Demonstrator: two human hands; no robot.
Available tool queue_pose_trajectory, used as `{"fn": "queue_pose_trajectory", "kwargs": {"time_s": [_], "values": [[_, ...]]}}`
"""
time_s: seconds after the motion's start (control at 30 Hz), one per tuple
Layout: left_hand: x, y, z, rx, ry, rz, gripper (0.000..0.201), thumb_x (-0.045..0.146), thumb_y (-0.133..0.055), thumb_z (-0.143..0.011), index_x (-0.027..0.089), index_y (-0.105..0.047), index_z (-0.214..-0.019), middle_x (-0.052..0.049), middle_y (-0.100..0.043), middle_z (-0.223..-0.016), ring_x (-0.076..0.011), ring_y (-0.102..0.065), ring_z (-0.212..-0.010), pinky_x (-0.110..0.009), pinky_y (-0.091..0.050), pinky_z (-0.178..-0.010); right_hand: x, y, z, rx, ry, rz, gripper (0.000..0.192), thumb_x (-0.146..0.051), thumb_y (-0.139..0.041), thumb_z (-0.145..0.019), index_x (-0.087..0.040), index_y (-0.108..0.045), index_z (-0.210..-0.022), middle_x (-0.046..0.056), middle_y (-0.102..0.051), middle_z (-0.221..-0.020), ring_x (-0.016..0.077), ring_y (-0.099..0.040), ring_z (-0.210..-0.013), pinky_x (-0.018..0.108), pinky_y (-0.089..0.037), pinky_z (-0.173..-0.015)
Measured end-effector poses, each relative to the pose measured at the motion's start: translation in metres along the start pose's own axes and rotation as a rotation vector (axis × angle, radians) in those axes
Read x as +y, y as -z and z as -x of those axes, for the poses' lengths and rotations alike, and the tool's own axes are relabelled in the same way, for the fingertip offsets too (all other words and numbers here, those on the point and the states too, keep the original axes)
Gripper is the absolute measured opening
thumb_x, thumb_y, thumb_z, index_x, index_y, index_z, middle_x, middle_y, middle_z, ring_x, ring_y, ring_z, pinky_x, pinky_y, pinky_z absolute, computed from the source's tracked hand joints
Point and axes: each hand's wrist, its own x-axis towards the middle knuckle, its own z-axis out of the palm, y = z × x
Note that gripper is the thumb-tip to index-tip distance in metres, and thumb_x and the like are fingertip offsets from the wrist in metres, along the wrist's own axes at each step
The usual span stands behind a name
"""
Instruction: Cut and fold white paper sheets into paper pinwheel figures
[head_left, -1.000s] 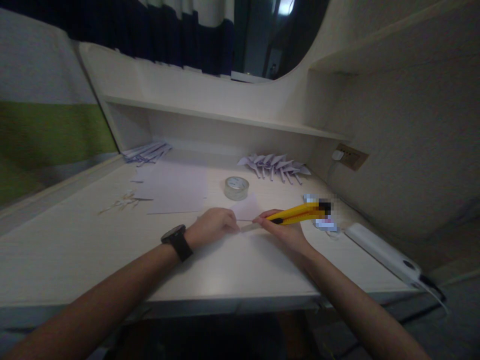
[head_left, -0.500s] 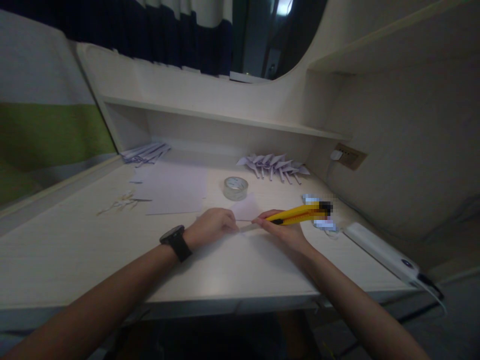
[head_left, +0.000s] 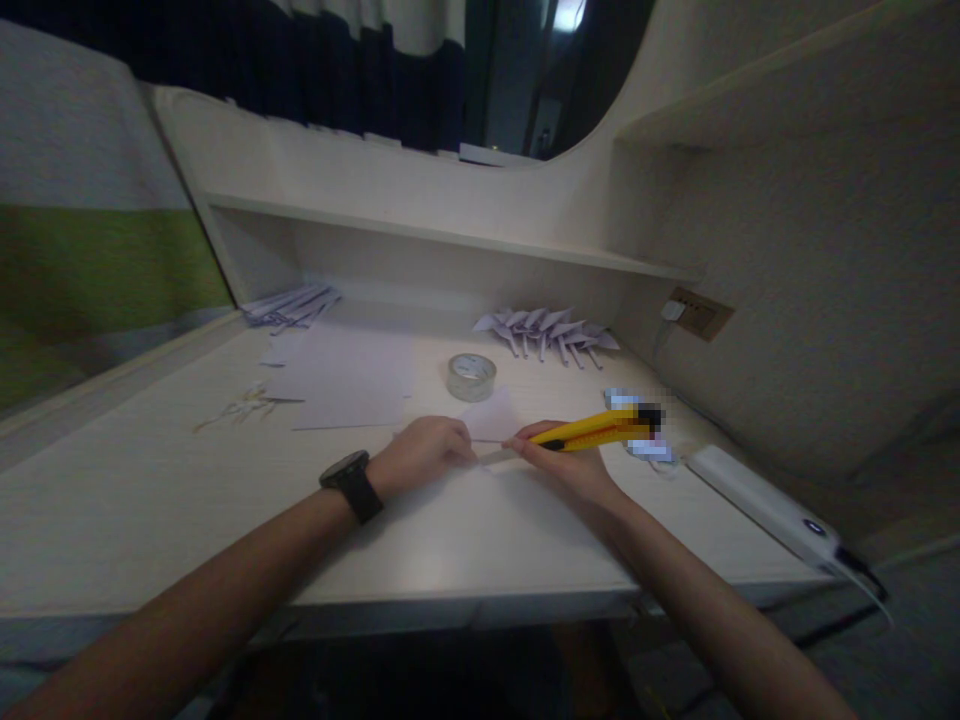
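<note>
Right hand (head_left: 570, 468) grips a yellow knife (head_left: 596, 430) (blade out) beside left hand (head_left: 424, 455).

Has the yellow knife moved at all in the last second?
No. The knife in the right hand lies just where it did, its tip right of the left hand and below the tape roll.

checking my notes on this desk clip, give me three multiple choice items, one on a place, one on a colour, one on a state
1. Where is the tape roll?
A. on the upper shelf
B. on the desk beyond the hands
C. on the floor

2. What colour is the utility knife?
A. yellow
B. red
C. green

3. What is the right hand doing?
A. lying flat and empty
B. gripping the knife
C. lifting the tape roll

Answers:
1 B, it sits on the desk behind the small paper.
2 A, its body is yellow.
3 B, fingers close around the handle while the left hand pinches the paper.
</note>
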Motion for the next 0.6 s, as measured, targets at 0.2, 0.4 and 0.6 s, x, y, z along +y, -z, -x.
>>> {"fn": "queue_pose_trajectory", "kwargs": {"time_s": [0.2, 0.4, 0.6], "values": [[-0.003, 0.002, 0.001, -0.005, 0.006, -0.053, 0.019, 0.026, -0.052, -0.085, 0.020, -0.070, -0.090, -0.005, -0.067, -0.090, -0.0184, -0.059, -0.084, -0.028, -0.040, -0.075, 0.000, 0.004, 0.000, -0.040, -0.009, 0.025, 0.022, -0.038, -0.074, -0.064, -0.018, -0.067, -0.071, 0.003, -0.065, -0.075, 0.0169, -0.058, -0.069, 0.027, -0.046, -0.062], [-0.009, 0.008, -0.007, -0.128, 0.039, -0.110, 0.016, 0.021, -0.055, -0.080, 0.017, -0.067, -0.090, -0.006, -0.068, -0.086, -0.0192, -0.060, -0.080, -0.027, -0.041, -0.071, 0.001, 0.006, -0.002, -0.067, 0.005, 0.037, 0.021, -0.037, -0.074, -0.065, -0.018, -0.068, -0.071, 0.003, -0.066, -0.074, 0.0161, -0.057, -0.067, 0.026, -0.045, -0.061], [0.003, 0.022, -0.030, -0.317, 0.058, -0.149, 0.016, 0.020, -0.056, -0.073, 0.016, -0.069, -0.082, -0.006, -0.068, -0.076, -0.0163, -0.057, -0.065, -0.024, -0.039, -0.058, 0.004, 0.010, -0.003, -0.107, 0.015, 0.030, 0.023, -0.037, -0.075, -0.065, -0.017, -0.069, -0.073, 0.003, -0.065, -0.069, 0.0149, -0.055, -0.062, 0.025, -0.043, -0.055]]}}
